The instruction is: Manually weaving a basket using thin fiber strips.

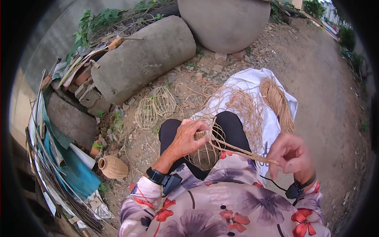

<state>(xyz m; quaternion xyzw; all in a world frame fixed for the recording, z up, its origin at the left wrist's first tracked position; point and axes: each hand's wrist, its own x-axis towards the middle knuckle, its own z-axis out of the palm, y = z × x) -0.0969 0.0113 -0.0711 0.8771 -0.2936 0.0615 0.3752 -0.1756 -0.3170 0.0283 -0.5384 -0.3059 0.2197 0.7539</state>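
A round wire frame (pixel 205 160), shaped like a small cage basket, rests between my knees. My left hand (pixel 185 138) grips its upper part, thumb and fingers closed at the rim. From there a doubled length of tan cord (pixel 241 151) stretches to the right. Its far end is pinched in the fingers of my right hand (pixel 290 156), which is slightly blurred. Scissors (pixel 264 153) show beside the right hand, close to the cord. Loose tan cord (pixel 242 104) lies tangled on a white sack (pixel 239 77) beyond my knees, along with a thick cord hank (pixel 274 100).
Two more wire frames (pixel 164 101) lie on the dirt ahead to the left. A finished-looking woven vase (pixel 113 166) stands at my left. Farther off are a concrete cylinder (pixel 142 59), a large round slab (pixel 227 23), bricks (pixel 83 76) and blue-green sheeting (pixel 75 173).
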